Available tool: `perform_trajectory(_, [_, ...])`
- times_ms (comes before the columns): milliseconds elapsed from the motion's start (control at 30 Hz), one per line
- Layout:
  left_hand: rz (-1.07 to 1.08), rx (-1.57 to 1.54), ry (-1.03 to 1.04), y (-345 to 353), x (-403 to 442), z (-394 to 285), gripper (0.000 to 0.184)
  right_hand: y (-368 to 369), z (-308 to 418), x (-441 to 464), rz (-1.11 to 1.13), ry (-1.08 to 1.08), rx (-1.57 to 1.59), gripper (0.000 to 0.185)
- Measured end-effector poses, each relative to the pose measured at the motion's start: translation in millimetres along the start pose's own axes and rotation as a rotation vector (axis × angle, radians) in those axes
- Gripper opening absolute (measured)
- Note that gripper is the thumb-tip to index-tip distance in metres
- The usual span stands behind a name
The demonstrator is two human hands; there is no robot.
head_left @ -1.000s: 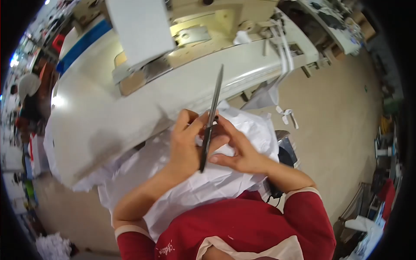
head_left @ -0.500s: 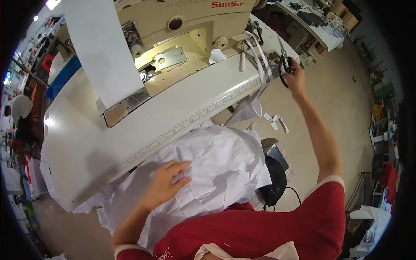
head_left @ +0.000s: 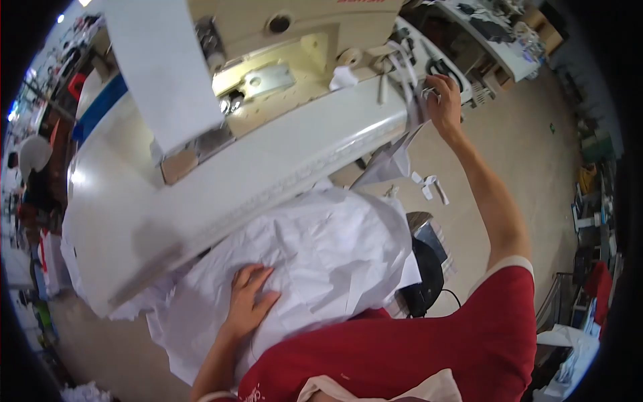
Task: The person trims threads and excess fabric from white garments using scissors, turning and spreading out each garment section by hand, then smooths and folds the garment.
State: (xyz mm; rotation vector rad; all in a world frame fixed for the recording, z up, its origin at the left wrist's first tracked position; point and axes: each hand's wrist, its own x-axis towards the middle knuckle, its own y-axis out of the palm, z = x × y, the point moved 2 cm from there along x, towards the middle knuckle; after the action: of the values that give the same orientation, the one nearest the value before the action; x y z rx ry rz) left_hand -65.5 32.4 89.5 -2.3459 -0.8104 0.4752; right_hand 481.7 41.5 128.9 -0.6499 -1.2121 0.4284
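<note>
My left hand (head_left: 248,303) rests on the white cloth (head_left: 328,248) bunched over my lap, its thumb and fingers apart. At the right end of the sewing table, my right hand (head_left: 445,104) has curled fingers with a small, blurred, shiny grey thing at their tips; I cannot make out what it is. Just beyond these fingers lie black-handled scissors (head_left: 439,68). White strips (head_left: 404,70) hang beside the right hand, and a grey-white cloth piece (head_left: 388,164) droops below the table edge.
A beige sewing machine (head_left: 308,27) stands on the white table (head_left: 268,161), with a long white panel (head_left: 161,74) in front of its left part. A blue bin (head_left: 100,107) sits at the left. Scraps (head_left: 431,187) lie on the floor near a black pedal-like object (head_left: 423,278).
My right hand has let go of the scissors, which now lie on the table end, and has moved slightly left. My left hand has shifted down and left on the cloth.
</note>
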Motion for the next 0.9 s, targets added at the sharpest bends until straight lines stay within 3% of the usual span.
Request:
perform_trajectory(167, [0.032, 0.118, 0.035, 21.4, 7.9, 5.5, 0.044, -43.1, 185.6, -70.7, 0.389, -0.012, 0.635, 0.039])
perform_trajectory(233, [0.034, 0.104, 0.034, 24.3, 7.5, 9.2, 0.045, -54.4, 241.1, -102.7, 0.546, -0.231, 0.782, 0.047])
perform_trajectory(300, [-0.019, 0.088, 0.047, 25.7, 4.3, 12.7, 0.045, -58.9, 280.7, -144.4, 0.801, -0.442, 0.572, 0.055])
perform_trajectory(333, [-0.047, 0.081, 0.056, 28.3, 4.0, 13.2, 0.045, -40.2, 275.7, -185.8, 0.994, -0.461, 0.538, 0.056])
perform_trajectory(500, [-0.101, -0.099, 0.013, 32.1, -8.9, 32.0, 0.050, -27.9, 270.2, -219.1, 1.029, -0.388, 0.616, 0.055])
perform_trajectory(600, [-0.284, -0.026, -0.123, 10.7, 0.6, 53.7, 0.062, -29.0, 269.4, -219.3, 1.031, -0.394, 0.633, 0.054])
perform_trajectory(667, [-0.304, 0.167, -0.225, -10.1, 25.0, 93.2, 0.085, -28.1, 270.4, -217.0, 1.078, -0.400, 0.624, 0.053])
perform_trajectory(767, [-0.128, 0.241, -0.332, -7.8, 55.6, 151.8, 0.108, -38.9, 275.0, -196.6, 1.054, -0.395, 0.640, 0.045])
perform_trajectory(833, [0.150, 0.185, -0.441, 0.7, 73.4, 164.8, 0.111, -68.3, 289.4, -168.9, 0.928, -0.340, 0.748, 0.038])
perform_trajectory(900, [0.366, 0.172, -0.464, 9.1, 88.0, 166.8, 0.117, -108.7, 303.0, -144.0, 1.239, -0.032, 1.061, 0.028])
